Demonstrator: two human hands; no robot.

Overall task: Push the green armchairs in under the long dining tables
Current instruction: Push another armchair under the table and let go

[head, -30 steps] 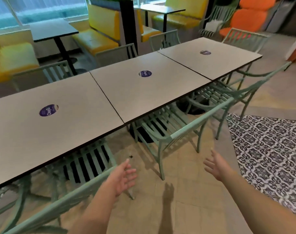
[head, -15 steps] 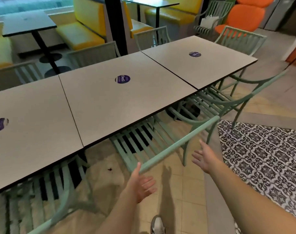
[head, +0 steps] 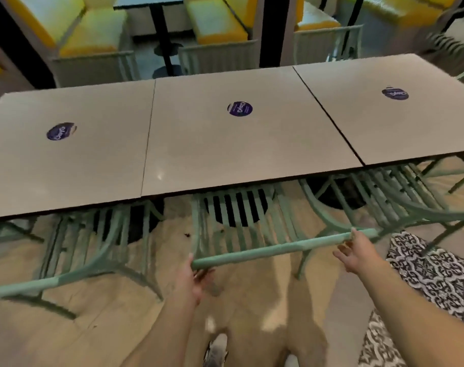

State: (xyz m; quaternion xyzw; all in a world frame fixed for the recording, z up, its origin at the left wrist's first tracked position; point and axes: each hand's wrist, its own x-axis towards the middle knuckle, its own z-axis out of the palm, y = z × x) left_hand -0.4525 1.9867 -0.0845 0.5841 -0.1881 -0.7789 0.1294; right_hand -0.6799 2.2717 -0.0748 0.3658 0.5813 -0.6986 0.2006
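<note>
A long run of three square beige-topped dining tables (head: 246,144), butted edge to edge with thin dark seams between them, fills the view from 9 to 3 o'clock, its dark near edge slanting up toward the right. Below it, tan floor tiles (head: 114,321) give open room from 6 to 8 o'clock, while a black-and-white patterned rug (head: 435,276) closes in at 4 o'clock. Beyond the far edge, at 11 to 1 o'clock, stand yellow upholstered booth seats (head: 93,35) and pale green chair backs, all blurred. The middle pale green slatted metal armchair (head: 241,234) sits at the centre with its seat partly under the table edge and its top back rail (head: 273,250) well out from that edge; a like left green armchair (head: 93,247) stands at 8 o'clock and a right green armchair (head: 384,202) at 3 o'clock, each partly tucked under. The person's left hand (head: 196,279) meets the rail's left end, thumb over it and fingers curled beneath; the right hand (head: 358,250) is at the rail's right end, thumb on top with fingers spread loosely, so a firm grip there cannot be told. The two hands are set well apart. A grey shoe (head: 217,350) shows at 6 o'clock. Each tabletop carries a round dark purple sticker (head: 240,109) with white script, upside down to the camera and too blurred to read surely.
</note>
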